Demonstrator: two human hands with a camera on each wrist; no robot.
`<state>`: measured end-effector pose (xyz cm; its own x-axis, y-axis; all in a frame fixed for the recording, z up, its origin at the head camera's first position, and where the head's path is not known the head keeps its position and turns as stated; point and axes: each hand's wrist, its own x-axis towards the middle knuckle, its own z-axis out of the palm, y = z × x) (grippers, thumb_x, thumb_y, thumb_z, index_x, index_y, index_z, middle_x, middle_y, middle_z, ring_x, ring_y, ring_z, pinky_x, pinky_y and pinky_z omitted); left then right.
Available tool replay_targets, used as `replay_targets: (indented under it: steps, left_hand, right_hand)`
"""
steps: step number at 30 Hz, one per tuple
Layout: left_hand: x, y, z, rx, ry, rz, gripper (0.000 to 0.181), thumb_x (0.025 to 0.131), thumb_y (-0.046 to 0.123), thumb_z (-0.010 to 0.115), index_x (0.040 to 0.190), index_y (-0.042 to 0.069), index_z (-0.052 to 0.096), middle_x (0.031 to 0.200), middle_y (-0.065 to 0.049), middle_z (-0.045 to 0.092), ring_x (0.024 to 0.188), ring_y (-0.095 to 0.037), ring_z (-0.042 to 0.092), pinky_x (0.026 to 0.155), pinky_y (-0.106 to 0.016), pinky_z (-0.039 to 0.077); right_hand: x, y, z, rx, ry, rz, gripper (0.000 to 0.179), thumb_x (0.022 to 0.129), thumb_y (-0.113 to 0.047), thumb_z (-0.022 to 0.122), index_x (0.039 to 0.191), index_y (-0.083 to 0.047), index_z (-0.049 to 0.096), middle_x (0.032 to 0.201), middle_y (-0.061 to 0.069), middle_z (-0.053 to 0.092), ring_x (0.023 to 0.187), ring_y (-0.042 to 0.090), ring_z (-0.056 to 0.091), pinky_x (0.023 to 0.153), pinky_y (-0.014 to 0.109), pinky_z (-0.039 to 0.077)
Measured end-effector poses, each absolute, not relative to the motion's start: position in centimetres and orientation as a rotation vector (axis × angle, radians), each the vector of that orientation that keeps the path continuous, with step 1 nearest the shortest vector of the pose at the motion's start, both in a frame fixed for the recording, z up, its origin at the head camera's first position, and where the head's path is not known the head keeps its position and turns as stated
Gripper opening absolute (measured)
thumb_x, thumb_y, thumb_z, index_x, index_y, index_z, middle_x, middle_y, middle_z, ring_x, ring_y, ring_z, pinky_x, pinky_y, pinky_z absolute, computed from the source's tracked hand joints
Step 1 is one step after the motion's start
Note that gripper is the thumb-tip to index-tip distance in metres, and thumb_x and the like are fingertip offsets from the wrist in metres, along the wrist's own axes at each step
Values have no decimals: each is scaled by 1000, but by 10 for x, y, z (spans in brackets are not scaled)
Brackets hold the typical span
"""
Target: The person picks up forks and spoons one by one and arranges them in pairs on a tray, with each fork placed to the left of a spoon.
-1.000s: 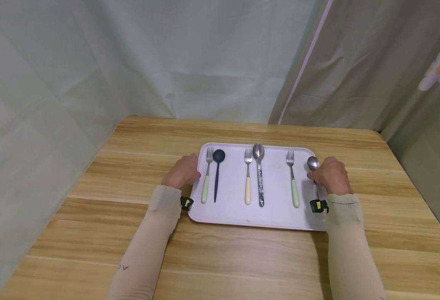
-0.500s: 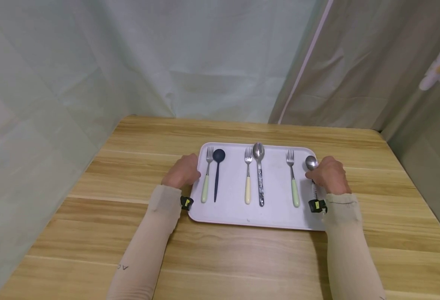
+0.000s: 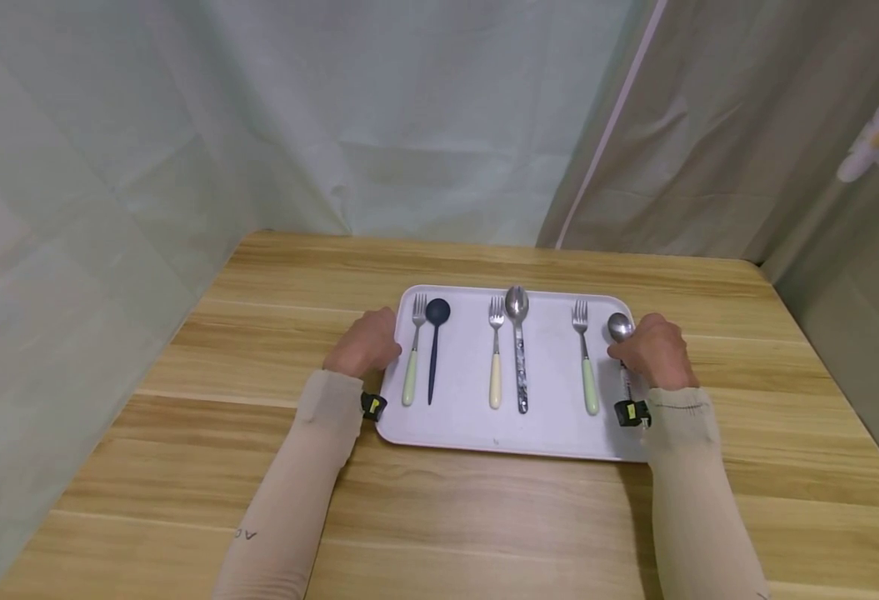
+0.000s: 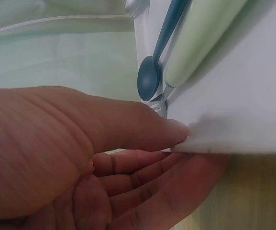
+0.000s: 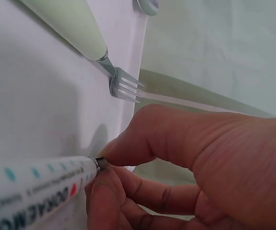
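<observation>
My left hand (image 3: 366, 343) holds the left edge of a white tray (image 3: 439, 429); in the left wrist view the thumb lies on top and the fingers underneath. My right hand (image 3: 658, 350) pinches a metal spoon (image 3: 620, 326) near the neck, at the tray's right end. Its white printed handle (image 5: 42, 184) shows in the right wrist view. Left to right on the tray lie a green-handled fork (image 3: 409, 379), a dark blue spoon (image 3: 437, 312), a cream-handled fork (image 3: 495, 379), a spoon with a marbled handle (image 3: 521, 375) and another green-handled fork (image 3: 590, 387).
The tray stands on a wooden table (image 3: 499, 517). Pale curtains (image 3: 424, 125) hang behind the table and along its sides. A small black device (image 3: 373, 406) sits at the left wrist, another (image 3: 631, 412) at the right.
My right hand has shifted slightly left with the spoon, bringing its bowl further in from the tray's right edge. The left hand and the other cutlery have stayed put.
</observation>
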<state>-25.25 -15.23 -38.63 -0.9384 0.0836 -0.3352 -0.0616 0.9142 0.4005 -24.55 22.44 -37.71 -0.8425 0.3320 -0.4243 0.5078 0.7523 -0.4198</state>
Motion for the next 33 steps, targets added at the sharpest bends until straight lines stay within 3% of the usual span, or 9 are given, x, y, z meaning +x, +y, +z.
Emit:
replay_targets:
  steps: [33]
  left_hand:
    - [-252, -153, -387, 32, 2729, 583, 23, 100, 5, 53, 118, -7, 57, 92, -16, 63, 74, -23, 62, 58, -25, 48]
  right_hand:
    - [-246, 222, -385, 565, 2694, -752, 40, 89, -21, 72, 110, 12, 61, 93, 23, 61, 80, 31, 59, 62, 37, 49]
